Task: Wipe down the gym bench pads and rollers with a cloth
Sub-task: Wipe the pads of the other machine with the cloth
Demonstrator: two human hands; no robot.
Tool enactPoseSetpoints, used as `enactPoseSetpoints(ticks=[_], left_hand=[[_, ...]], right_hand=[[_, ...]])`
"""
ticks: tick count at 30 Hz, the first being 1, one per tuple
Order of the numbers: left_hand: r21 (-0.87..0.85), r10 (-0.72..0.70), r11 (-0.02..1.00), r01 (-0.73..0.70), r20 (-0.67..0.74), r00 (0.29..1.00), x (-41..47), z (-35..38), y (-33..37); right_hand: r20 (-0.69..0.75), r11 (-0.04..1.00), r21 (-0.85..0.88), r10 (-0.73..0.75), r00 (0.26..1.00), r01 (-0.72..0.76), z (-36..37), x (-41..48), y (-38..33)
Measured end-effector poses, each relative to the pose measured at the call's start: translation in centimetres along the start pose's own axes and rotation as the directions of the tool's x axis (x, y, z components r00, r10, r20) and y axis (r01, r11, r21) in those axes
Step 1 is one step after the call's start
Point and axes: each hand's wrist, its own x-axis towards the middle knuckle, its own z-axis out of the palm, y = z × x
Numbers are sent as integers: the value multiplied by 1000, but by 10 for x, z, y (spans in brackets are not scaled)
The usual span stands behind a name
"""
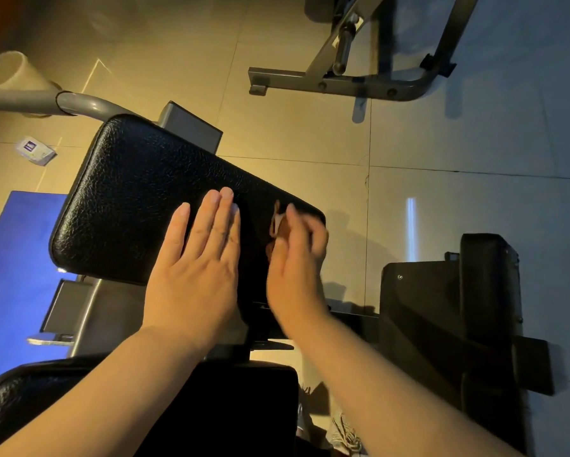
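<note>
- Near pad (46, 407), 7 o'clock: black, textured. It is cut off by the lower edge and crossed by the left forearm (95, 390).
- Dark shape (442, 324), 4 o'clock: black panels in shadow. What it is cannot be told.
- Hands, two. Left hand (197, 268), centre: flat, fingers straight and close together, palm down on the far pad. Right hand (296, 258), just at its 3 o'clock: motion-blurred, fingers curled over the cloth, holding it against the same pad.
- Cloth (278, 222), one: brown with a pale edge. It is mostly hidden under the right hand, and only a fold shows at that hand's 11 o'clock, between the two hands.
- Far pad (128, 199), 9 to 10 o'clock: black, textured, tilted. Its right part is covered by both hands. Pads plainly seen: two.
- Blue mat (16, 258), 9 o'clock: on the floor (310, 136), cut off by the left edge.
- Packet (36, 151), one, 10 o'clock: pale, print unreadable.
- White cylinder (6, 70), 10 o'clock: partly out of view.
- Grey frame (343, 84), 1 o'clock: a second machine, top cut off.
</note>
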Motion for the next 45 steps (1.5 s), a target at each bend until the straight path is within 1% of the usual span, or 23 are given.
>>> enactPoseSetpoints(ticks=[1, 3, 4, 5, 6, 8, 9, 12, 14, 17, 19, 21, 22, 23, 24, 26, 29, 31, 34, 38, 40, 43, 45], left_hand=[[-15, -7, 1000, 7, -13, 1000, 0, 1, 0], [-46, -13, 999, 11, -39, 999, 2, 2, 1], [-66, -16, 998, 12, -48, 999, 3, 3, 2], [-76, -13, 997, 9, -45, 999, 4, 3, 4], [-70, -5, 998, 3, -35, 999, 4, 3, 6], [-50, 25, 998, -27, -29, 999, 2, 5, 9], [-52, 36, 998, -37, -29, 999, 2, 6, 10], [-100, 71, 993, -70, 4, 998, 4, 3, 13], [-124, 99, 988, -95, 26, 995, 6, 0, 16], [-217, 133, 968, -123, 28, 991, 7, -5, 23], [-277, 160, 949, -153, 2, 987, 8, -7, 26], [-301, 171, 940, -158, 15, 985, 10, -9, 30], [-287, 170, 945, -154, 33, 985, 11, -8, 33], [-267, 163, 953, -143, 55, 985, 13, -8, 35], [-245, 151, 961, -131, 65, 986, 15, -7, 36], [-233, 123, 965, -117, 14, 992, 24, -6, 38], [-292, 43, 953, -81, -134, 990, 58, -5, 43], [-316, 40, 945, -79, -129, 991, 82, -5, 55], [-246, 213, 944, -218, -46, 976, 93, 3, 83], [-262, 504, 842, -472, 68, 861, 52, 19, 99], [-271, 592, 782, -561, 41, 805, 24, 19, 91], [-300, 643, 728, -617, -16, 766, 23, 23, 83], [-266, 566, 787, -558, -50, 823, 52, 21, 83]], right_hand=[[-16, 1000, -19, 4, 1000, -5, -7, 15, 0], [-137, 988, -157, -5, 990, -16, -24, 35, 9], [-205, 979, -187, 42, 978, -81, -31, 37, 21], [-255, 972, -148, 142, 957, -184, -37, 34, 30], [-250, 955, -135, 226, 941, -266, -42, 24, 42], [-173, 928, -198, 283, 943, -315, -46, -6, 53], [-158, 925, -215, 284, 946, -314, -47, -18, 55], [-208, 939, -140, 281, 937, -313, -50, -23, 44], [-199, 961, -124, 219, 955, -246, -48, -8, 26], [-78, 982, -95, 157, 984, -165, -30, 3, -7], [84, 964, 128, 222, 971, -232, -25, -2, -18], [257, 852, 386, 270, 928, -354, -34, -9, -21], [299, 821, 433, 258, 919, -372, -42, -10, -16], [298, 842, 411, 237, 925, -349, -50, -11, -10], [264, 902, 317, 214, 940, -294, -57, -11, -2], [164, 974, 26, 219, 962, -226, -67, -13, 12], [138, 944, -184, 301, 944, -274, -67, -18, 26], [132, 946, -206, 282, 950, -252, -65, -19, 36], [68, 931, -206, 320, 945, -301, -68, -19, 43], [8, 895, -154, 424, 906, -418, -80, -19, 54], [12, 881, -158, 453, 891, -446, -83, -22, 56], [24, 875, -149, 468, 883, -460, -83, -27, 56], [41, 881, -144, 460, 887, -451, -81, -29, 56]])
